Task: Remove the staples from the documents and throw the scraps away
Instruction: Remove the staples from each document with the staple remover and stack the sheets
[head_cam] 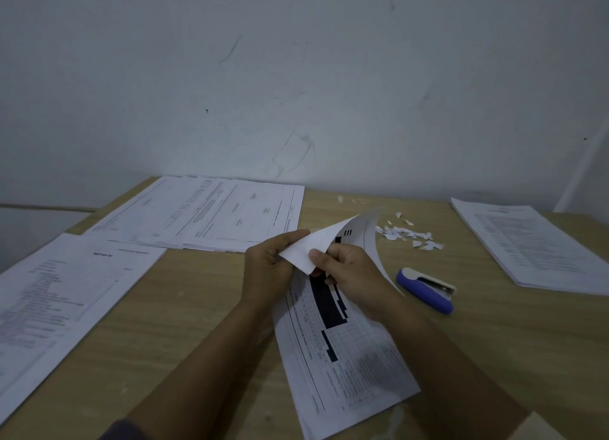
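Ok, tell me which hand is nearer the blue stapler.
Right. The right hand grips the paper's folded corner just left of the stapler; the left hand holds that corner farther left.

Table (197,308) is light tan woodgrain, stapler (426,293) purple-blue with a cream top. The document (359,367) is white with chunky black bars on a grid, scraps (408,235) plain white, other sheets (66,291) white with fine black print, wall (296,77) pale grey and scuffed.
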